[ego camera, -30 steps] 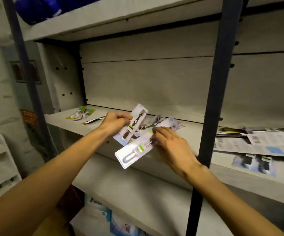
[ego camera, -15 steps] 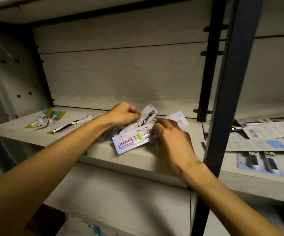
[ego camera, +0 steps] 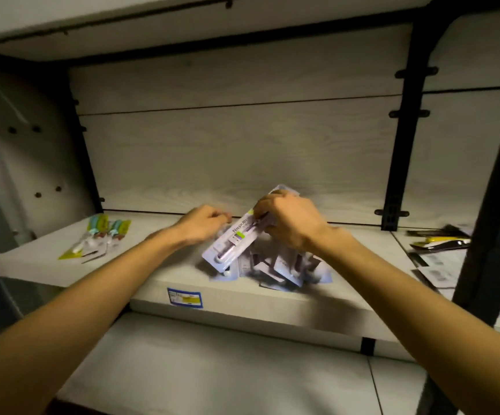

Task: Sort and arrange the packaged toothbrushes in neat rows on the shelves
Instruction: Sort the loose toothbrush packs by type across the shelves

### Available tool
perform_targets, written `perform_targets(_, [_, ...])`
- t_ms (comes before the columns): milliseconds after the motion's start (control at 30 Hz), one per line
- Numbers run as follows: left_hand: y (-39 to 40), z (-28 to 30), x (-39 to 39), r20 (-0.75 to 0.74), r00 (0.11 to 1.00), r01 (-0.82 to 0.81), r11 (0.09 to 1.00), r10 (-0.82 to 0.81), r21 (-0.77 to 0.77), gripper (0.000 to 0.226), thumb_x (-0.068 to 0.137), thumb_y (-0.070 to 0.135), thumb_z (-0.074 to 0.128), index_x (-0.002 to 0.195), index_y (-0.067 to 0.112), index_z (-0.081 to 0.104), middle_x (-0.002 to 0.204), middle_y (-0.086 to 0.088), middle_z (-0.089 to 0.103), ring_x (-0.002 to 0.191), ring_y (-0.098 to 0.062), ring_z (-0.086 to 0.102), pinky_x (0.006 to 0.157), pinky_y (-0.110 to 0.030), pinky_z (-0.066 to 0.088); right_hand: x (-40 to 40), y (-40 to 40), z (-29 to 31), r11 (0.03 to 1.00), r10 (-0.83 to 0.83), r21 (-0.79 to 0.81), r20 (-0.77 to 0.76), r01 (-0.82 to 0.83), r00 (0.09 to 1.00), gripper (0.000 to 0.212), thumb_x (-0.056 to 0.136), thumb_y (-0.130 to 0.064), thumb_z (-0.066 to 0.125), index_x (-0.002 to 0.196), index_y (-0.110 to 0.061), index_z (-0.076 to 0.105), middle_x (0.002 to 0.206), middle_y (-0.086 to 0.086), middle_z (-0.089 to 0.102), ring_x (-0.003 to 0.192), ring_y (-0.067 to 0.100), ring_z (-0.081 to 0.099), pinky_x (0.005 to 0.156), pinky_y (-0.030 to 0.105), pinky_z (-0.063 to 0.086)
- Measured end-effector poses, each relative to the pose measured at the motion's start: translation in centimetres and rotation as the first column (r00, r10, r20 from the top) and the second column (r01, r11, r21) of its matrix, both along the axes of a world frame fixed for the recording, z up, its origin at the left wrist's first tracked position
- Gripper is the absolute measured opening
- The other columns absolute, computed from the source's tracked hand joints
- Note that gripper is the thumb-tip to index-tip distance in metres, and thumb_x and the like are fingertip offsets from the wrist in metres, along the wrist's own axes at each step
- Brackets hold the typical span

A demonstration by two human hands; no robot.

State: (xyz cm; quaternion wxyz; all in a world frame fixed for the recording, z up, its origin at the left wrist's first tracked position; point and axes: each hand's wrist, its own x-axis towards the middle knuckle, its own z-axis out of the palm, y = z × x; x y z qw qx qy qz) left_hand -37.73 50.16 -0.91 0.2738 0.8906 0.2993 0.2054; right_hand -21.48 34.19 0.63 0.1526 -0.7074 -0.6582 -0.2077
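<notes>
Fingers of the right hand (ego camera: pixel 290 221) are pinching the top end of the purple toothbrush pack (ego camera: pixel 236 239), and the left hand (ego camera: pixel 202 223) is curling up just beside it, but I cannot tell if it is holding anything. That pack is tilting over the messy pile (ego camera: pixel 275 266) on the shelf (ego camera: pixel 159 274), its long side running from low near the front edge up toward the back wall. It could slip and knock packs off the front edge, since the pile is sitting right at the edge.
</notes>
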Motion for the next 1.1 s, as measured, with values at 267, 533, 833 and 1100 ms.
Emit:
perform_targets(267, [0.5, -5.3, -2.4, -0.094, 0.976, 0.200, 0.978, -0.194, 0.062, 0.049, 0.098, 0.057, 0.046, 0.145, 0.043, 0.041, 0.152, 0.007, 0.047, 0.129, -0.014, 0.052, 0.106, -0.043, 0.047, 0.0, 5.2, -0.6, 0.959, -0.156, -0.252, -0.078, 0.132, 0.985, 0.041, 0.083, -0.029, 0.071, 0.124, -0.030, 0.066, 0.127, 0.005, 0.065, 0.115, 0.029, 0.061, 0.090, 0.035, 0.051])
perform_targets(533, [-0.5, -5.1, -0.4, -0.031, 1.000, 0.015, 0.965, -0.007, 0.262, 0.029, 0.100, 0.046, 0.051, 0.113, 0.029, 0.070, 0.113, 0.006, 0.067, 0.085, -0.011, 0.065, 0.081, -0.036, 0.056, 1.7, 2.2, 0.3, 0.950, -0.288, -0.163, -0.124, 0.266, 0.950, 0.035, 0.092, -0.039, 0.062, 0.126, -0.030, 0.063, 0.130, 0.006, 0.064, 0.121, 0.028, 0.055, 0.097, 0.039, 0.047])
perform_targets(833, [-5.7, -2.6, -0.5, 0.055, 0.988, -0.151, 0.844, 0.143, 0.515, 0.048, 0.101, 0.052, 0.042, 0.132, 0.021, 0.063, 0.126, -0.008, 0.069, 0.115, -0.030, 0.062, 0.096, -0.036, 0.047, 0.6, -4.8, -0.4, 0.955, -0.294, -0.037, 0.019, 0.295, 0.956, 0.067, 0.101, -0.059, 0.027, 0.155, -0.020, 0.032, 0.164, 0.006, 0.022, 0.154, 0.023, 0.005, 0.122, 0.042, 0.014])
perform_targets(1100, [-15.9, -1.8, -0.8, 0.093, 0.975, -0.211, 0.702, 0.203, 0.680, 0.063, 0.101, 0.048, 0.042, 0.152, 0.012, 0.036, 0.163, -0.015, 0.026, 0.146, -0.033, 0.029, 0.117, -0.044, 0.022, -1.9, -15.7, -2.1, 0.986, -0.162, -0.043, 0.040, 0.164, 0.986, 0.076, 0.103, -0.057, 0.021, 0.159, -0.010, 0.002, 0.167, 0.010, 0.001, 0.154, 0.025, -0.006, 0.126, 0.039, 0.003])
